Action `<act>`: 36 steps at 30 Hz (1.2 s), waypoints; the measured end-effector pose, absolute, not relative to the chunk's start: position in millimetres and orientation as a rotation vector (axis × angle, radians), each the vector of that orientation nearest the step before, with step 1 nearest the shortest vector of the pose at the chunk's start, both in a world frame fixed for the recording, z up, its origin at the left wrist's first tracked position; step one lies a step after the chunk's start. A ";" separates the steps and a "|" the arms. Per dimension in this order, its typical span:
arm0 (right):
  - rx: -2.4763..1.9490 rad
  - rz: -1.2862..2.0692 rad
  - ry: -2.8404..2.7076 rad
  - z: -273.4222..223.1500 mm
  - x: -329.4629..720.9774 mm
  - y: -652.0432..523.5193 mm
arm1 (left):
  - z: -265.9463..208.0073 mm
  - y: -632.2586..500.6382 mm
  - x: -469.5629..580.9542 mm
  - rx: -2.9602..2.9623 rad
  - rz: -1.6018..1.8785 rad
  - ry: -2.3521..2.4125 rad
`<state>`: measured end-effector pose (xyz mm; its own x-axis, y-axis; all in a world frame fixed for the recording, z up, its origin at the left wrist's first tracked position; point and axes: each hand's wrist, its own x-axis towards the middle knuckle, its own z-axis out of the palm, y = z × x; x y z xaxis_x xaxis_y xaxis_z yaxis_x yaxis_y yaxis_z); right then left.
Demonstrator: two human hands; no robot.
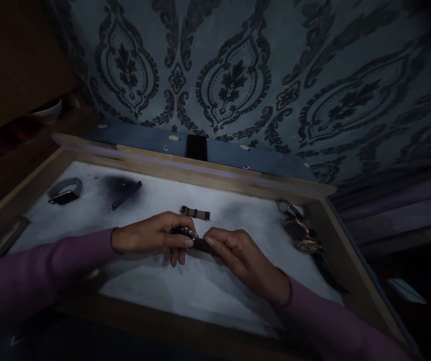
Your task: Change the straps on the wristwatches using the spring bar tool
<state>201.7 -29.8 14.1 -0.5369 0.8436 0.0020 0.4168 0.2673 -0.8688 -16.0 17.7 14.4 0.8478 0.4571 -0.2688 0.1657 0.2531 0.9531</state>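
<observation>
Over the middle of a shallow wooden tray with a white bottom (155,291), both hands are closed on one wristwatch. My left hand (159,235) grips the dark watch case (185,231) between thumb and fingers. With thumb and forefinger, my right hand (234,253) pinches the dark brown strap (203,245) beside the case. Whether strap and case are joined cannot be made out, as fingers cover the joint. Just beyond the hands lies a separate strap piece with a buckle (196,213), flat on the white surface.
At the tray's left sits a smartwatch with a grey band (65,191), near a thin dark bar-shaped tool (126,194). Several watches (307,244) lie along the right wall. Behind the wooden rim (185,163), a black phone-like slab (196,147) rests on blue fabric against the patterned wall.
</observation>
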 end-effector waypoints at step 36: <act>-0.966 1.006 -2.391 17.8 206.7 -31.6 | 14.8 11.5 -15.5 1.352 0.131 0.545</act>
<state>206.7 -31.6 17.8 -0.6959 0.7147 0.0703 0.4493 0.5097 -0.7338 -15.5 11.5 14.8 0.8689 0.3963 -0.2964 0.2181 0.2309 0.9482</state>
